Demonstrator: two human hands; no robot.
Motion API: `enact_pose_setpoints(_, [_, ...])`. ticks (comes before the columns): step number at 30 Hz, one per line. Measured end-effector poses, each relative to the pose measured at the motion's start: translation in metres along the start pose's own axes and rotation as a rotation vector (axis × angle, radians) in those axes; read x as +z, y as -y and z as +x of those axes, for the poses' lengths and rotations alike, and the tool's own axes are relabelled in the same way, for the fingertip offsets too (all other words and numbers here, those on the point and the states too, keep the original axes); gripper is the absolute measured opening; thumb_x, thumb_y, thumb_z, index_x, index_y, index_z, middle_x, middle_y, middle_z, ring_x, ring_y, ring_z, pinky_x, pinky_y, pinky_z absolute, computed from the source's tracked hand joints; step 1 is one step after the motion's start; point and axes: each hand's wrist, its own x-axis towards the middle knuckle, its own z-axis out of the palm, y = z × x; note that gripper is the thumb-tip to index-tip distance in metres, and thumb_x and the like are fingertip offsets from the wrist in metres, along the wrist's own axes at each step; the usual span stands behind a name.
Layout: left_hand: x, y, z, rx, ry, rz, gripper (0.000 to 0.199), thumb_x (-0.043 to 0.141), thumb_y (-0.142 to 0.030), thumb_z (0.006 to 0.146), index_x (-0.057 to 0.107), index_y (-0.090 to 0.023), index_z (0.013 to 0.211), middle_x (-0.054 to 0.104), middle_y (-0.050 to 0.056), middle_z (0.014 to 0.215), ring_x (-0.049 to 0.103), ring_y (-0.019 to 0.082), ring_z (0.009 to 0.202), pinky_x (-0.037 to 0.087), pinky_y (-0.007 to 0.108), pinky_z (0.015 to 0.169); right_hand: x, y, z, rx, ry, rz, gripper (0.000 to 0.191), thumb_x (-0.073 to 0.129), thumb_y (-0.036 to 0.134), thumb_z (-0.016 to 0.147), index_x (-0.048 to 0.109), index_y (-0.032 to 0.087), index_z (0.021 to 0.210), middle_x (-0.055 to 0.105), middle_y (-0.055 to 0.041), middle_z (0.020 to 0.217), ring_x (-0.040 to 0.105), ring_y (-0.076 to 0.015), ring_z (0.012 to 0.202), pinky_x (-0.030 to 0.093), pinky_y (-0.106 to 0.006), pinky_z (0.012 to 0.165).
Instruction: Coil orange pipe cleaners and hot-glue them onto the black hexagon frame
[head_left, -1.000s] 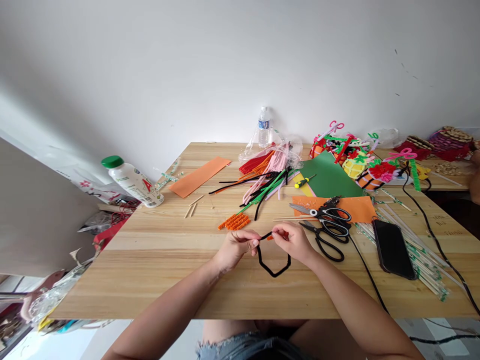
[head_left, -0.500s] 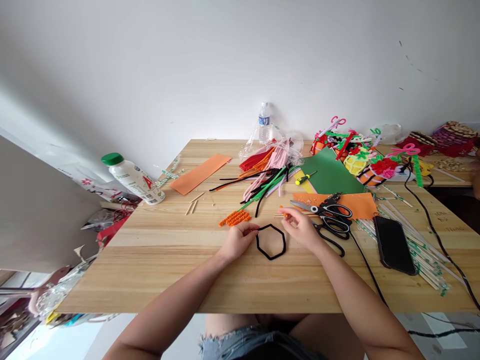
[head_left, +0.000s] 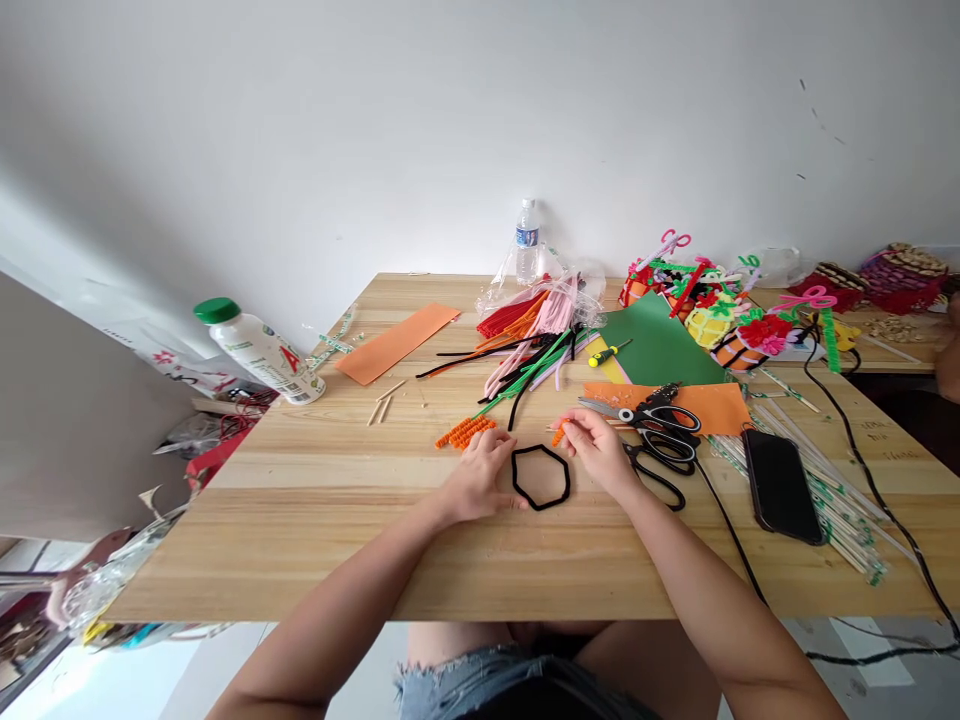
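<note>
Wooden table (head_left: 315,520): right hand (head_left: 600,455) pinches orange coil (head_left: 558,434); left hand (head_left: 480,480) grip unclear.

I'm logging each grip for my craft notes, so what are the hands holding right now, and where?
The right hand pinches a short orange coiled piece by one end at its fingertips. The left hand holds nothing; it rests against the black hexagon loop.

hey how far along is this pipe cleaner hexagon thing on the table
The black hexagon is bent closed and lies flat on the table. The left hand steadies its edge; the right hand pinches a small orange coil. More orange coils wait unused beside it, none yet attached.
</note>
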Motion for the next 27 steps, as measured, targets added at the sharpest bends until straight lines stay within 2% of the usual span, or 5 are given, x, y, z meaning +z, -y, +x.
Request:
enact_pose_setpoints(8, [0.009, -0.005, -0.003, 0.049, 0.023, 0.219, 0.093, 0.068, -0.07, 0.062, 0.048, -0.013, 0.133, 0.045, 0.02, 0.125, 0.044, 0.036, 0.113, 0.04, 0.056, 0.098, -0.008, -0.003, 0.001, -0.137, -0.047, -0.216, 0.02, 0.053, 0.035, 0.092, 0.062, 0.019, 0.099, 0.071, -0.0085, 0.091, 0.064, -0.0152, 0.067, 0.053, -0.027, 0.056])
enact_pose_setpoints(13, [0.011, -0.012, -0.005, 0.036, 0.038, 0.276, 0.068, 0.064, -0.056, 0.075, 0.053, -0.018, 0.13, 0.045, 0.017, 0.125, 0.043, 0.034, 0.114, 0.04, 0.053, 0.097, 0.001, -0.008, -0.002, -0.433, 0.166, -0.558, 0.019, 0.053, 0.014, 0.088, 0.07, 0.021, 0.095, 0.072, -0.0096, 0.104, 0.064, -0.0227, 0.102, 0.051, -0.042, 0.093])
enact_pose_setpoints(16, [0.009, -0.013, -0.006, 0.025, 0.041, 0.317, 0.063, 0.062, -0.05, 0.078, 0.053, -0.018, 0.131, 0.045, 0.017, 0.127, 0.042, 0.035, 0.116, 0.039, 0.052, 0.097, 0.006, -0.008, -0.005, -0.436, 0.315, -0.713, 0.033, 0.05, 0.005, 0.085, 0.07, 0.021, 0.105, 0.069, -0.01, 0.117, 0.06, -0.0236, 0.112, 0.048, -0.045, 0.098])
enact_pose_setpoints(19, [0.009, -0.011, -0.007, 0.013, 0.02, 0.334, 0.056, 0.061, -0.047, 0.079, 0.056, -0.02, 0.127, 0.046, 0.017, 0.129, 0.042, 0.035, 0.118, 0.039, 0.053, 0.097, 0.0, 0.0, -0.004, -0.409, 0.245, -0.804, 0.039, 0.047, 0.006, 0.086, 0.067, 0.022, 0.115, 0.062, -0.0102, 0.128, 0.057, -0.0228, 0.118, 0.048, -0.044, 0.1])
enact_pose_setpoints(27, [0.01, -0.004, -0.008, -0.003, -0.009, 0.337, 0.05, 0.057, -0.041, 0.082, 0.057, -0.017, 0.126, 0.047, 0.017, 0.133, 0.04, 0.036, 0.125, 0.038, 0.054, 0.1, -0.093, 0.037, 0.024, -0.06, -0.091, -1.145, 0.029, 0.044, 0.012, 0.088, 0.071, 0.017, 0.1, 0.072, -0.0118, 0.096, 0.066, -0.0231, 0.089, 0.052, -0.038, 0.082])
